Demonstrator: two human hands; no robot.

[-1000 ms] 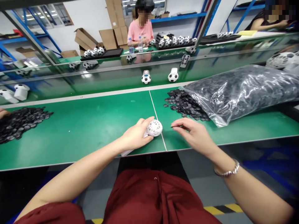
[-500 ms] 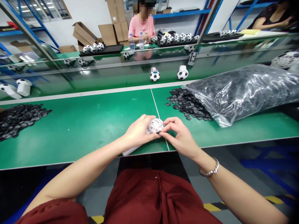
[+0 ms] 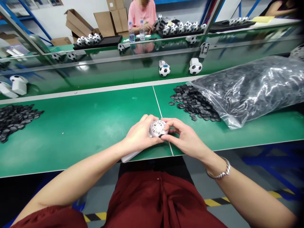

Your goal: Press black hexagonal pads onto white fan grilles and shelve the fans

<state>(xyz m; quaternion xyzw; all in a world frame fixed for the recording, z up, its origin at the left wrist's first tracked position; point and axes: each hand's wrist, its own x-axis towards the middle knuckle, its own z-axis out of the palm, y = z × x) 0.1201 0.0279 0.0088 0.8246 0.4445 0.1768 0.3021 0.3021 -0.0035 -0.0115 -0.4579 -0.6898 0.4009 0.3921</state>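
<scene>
L hand [image 3: 140, 133] grips white, round, latticed plastic ball [image 3: 158, 128], prob. bracing it, since R hand [image 3: 184, 136] pinches its rt. edge.

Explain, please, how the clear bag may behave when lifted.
The clear bag will probably sag, because its film is creased. It looks full, so perhaps heavy. Black pieces lie loose at its left end, so more might spill.
</scene>
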